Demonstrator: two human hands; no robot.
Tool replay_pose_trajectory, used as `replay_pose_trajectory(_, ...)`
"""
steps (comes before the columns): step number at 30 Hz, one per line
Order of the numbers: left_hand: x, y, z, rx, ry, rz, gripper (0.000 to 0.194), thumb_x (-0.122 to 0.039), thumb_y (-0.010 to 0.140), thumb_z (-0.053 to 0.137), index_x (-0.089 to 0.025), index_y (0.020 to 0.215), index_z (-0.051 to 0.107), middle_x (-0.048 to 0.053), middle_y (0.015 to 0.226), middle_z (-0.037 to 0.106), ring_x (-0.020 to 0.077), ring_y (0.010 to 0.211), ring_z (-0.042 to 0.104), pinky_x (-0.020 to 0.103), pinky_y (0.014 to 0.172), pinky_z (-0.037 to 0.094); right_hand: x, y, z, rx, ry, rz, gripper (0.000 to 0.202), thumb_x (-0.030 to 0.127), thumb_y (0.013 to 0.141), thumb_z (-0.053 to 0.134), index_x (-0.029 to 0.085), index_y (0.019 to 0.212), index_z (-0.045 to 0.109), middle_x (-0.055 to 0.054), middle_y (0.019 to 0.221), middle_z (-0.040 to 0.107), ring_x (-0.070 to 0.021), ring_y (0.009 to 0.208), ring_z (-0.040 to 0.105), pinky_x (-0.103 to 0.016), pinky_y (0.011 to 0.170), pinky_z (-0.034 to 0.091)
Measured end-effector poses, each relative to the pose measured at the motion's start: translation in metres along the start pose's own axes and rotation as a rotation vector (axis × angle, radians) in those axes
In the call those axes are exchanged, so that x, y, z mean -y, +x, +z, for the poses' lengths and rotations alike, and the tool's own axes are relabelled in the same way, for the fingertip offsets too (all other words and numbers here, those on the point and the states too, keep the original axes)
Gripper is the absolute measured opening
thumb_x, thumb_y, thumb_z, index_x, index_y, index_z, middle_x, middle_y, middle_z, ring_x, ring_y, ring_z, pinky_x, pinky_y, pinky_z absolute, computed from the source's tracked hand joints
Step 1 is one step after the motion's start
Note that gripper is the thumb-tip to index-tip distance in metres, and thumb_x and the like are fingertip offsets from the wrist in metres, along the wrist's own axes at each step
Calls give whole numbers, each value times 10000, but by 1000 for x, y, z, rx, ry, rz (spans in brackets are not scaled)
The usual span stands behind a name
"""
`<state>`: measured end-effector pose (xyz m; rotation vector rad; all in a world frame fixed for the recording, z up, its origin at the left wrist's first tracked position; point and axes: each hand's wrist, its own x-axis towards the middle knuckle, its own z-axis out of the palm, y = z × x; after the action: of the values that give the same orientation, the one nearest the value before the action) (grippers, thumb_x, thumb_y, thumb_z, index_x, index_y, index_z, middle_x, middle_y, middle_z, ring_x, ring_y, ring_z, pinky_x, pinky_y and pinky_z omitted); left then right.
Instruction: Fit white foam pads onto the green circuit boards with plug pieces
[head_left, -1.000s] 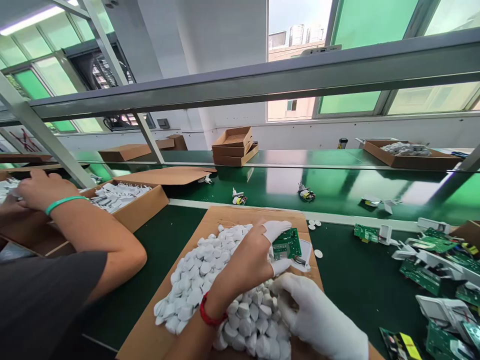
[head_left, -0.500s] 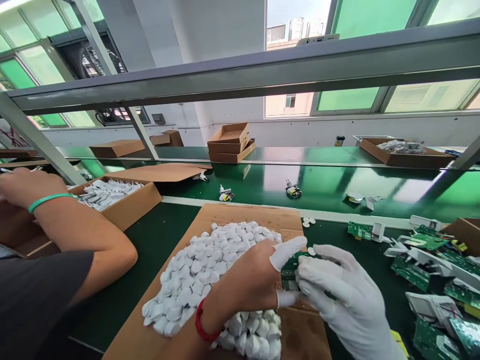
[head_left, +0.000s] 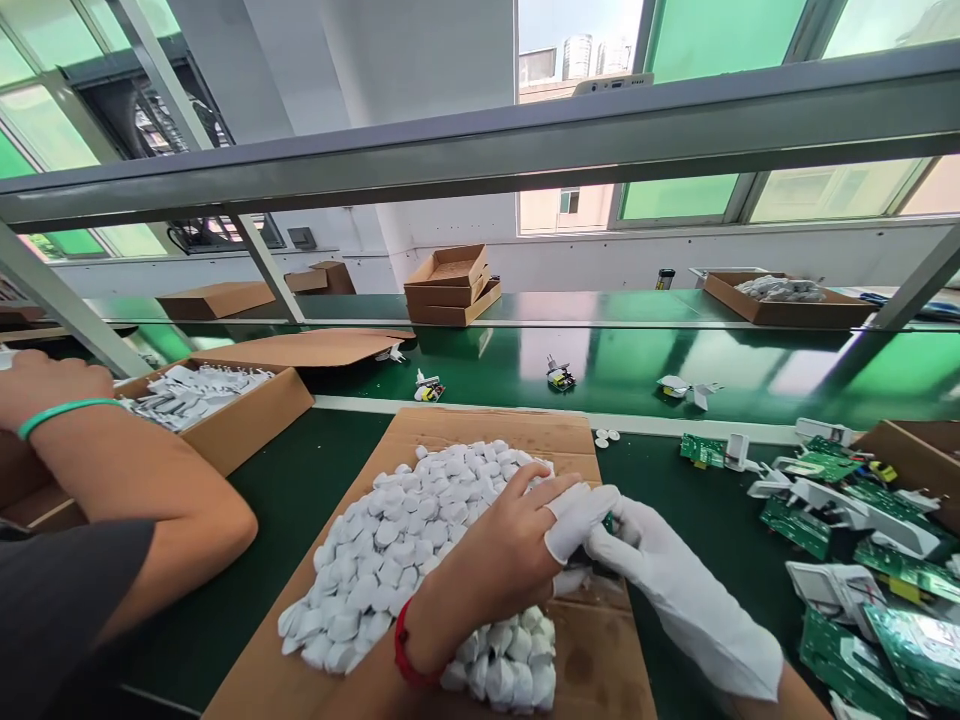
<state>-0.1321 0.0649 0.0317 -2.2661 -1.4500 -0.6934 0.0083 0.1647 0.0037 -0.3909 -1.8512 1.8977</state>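
Observation:
My left hand (head_left: 529, 530), with a red band at the wrist and white finger covers on some fingers, is closed at the edge of a green circuit board (head_left: 608, 522). In a white glove, my right hand (head_left: 637, 545) grips the same board from the other side. Fingers hide most of the board, so only a small green piece shows. Both hands meet above the right part of a brown cardboard sheet (head_left: 600, 660). Beside and under my left forearm lies a large pile of small white round pieces (head_left: 405, 540).
Circuit boards with white plastic parts (head_left: 862, 520) are heaped at the right. Across the green bench stand stacked cardboard trays (head_left: 450, 290) and small plug assemblies (head_left: 560, 375). At the left, a co-worker's arm (head_left: 172, 480) reaches by a cardboard box of white parts (head_left: 247, 420).
My hands have drawn closer together, and the board, plainly visible before, is now mostly covered. The right glove has turned, showing more of its cuff. The view has shifted slightly right.

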Motion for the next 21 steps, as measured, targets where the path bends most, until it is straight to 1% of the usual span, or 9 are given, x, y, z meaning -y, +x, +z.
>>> replay_pose_trajectory(3, -2, 2, -1, 0, -97, -27, 412, -29, 774, 501, -106, 1178, 465, 137, 1065, 656, 227, 1022, 605, 357, 891, 512, -6, -2, 3, -70, 175, 31, 150, 294, 714, 647, 157, 771, 630, -5, 707, 604, -142, 638, 487, -252, 603, 429)
replay_pose_trajectory(5, -6, 4, 0, -15, -132, -25, 376, -64, 808, 504, -110, 1178, 459, 135, 1065, 649, 228, 1004, 612, 342, 868, 526, -11, -4, 5, -121, 249, 32, 89, 229, 653, 635, 163, 712, 629, 4, 668, 594, -137, 613, 474, -242, 579, 421)
replay_pose_trajectory(7, -8, 5, 1, -16, -153, -21, 387, -82, 834, 489, -119, 1215, 431, 130, 1058, 648, 235, 1020, 608, 355, 868, 526, -13, -5, 6, -152, 271, 26, 85, 222, 617, 640, 161, 676, 634, 3, 636, 585, -139, 598, 470, -241, 559, 419)
replay_pose_trajectory(9, -8, 5, 0, -1, -189, -29, 432, -102, 851, 487, -139, 1270, 386, 126, 1085, 640, 235, 1050, 596, 361, 886, 517, -13, -7, 6, -181, 244, 42, 135, 269, 632, 668, 157, 701, 637, 2, 630, 570, -139, 593, 462, -244, 549, 414)
replay_pose_trajectory(11, -6, 4, -2, 22, -245, -56, 508, -143, 844, 531, -157, 1314, 338, 119, 1117, 629, 228, 1053, 594, 347, 896, 509, -12, -6, 7, -199, 166, 54, 213, 352, 673, 687, 157, 700, 605, 11, 615, 532, -125, 569, 429, -233, 515, 385)
replay_pose_trajectory(13, -2, 4, -6, 54, -288, -106, 608, -210, 808, 608, -162, 1333, 305, 106, 1081, 634, 225, 986, 612, 326, 850, 520, -10, -6, 9, -182, 95, 70, 309, 444, 706, 681, 170, 679, 541, 31, 588, 475, -105, 528, 387, -221, 474, 346)
replay_pose_trajectory(15, 1, 3, -9, 79, -293, -153, 663, -265, 777, 645, -169, 1331, 293, 75, 976, 644, 214, 861, 623, 313, 762, 529, -8, -5, 11, -135, 62, 91, 374, 513, 722, 661, 187, 671, 485, 54, 551, 413, -88, 484, 345, -214, 440, 310)
replay_pose_trajectory(18, 1, 2, -10, 95, -250, -151, 638, -287, 787, 621, -201, 1325, 290, 40, 885, 640, 202, 746, 609, 311, 689, 515, -4, -6, 13, -104, 18, 101, 388, 527, 716, 673, 195, 702, 472, 71, 534, 386, -83, 471, 337, -212, 439, 307)
replay_pose_trajectory(21, 1, 1, -7, 157, -214, -123, 675, -265, 781, 623, -205, 1349, 263, 44, 900, 650, 210, 758, 612, 313, 699, 505, -3, -8, 14, -133, -31, 89, 368, 506, 729, 665, 184, 715, 489, 57, 566, 433, -91, 503, 378, -218, 469, 345)
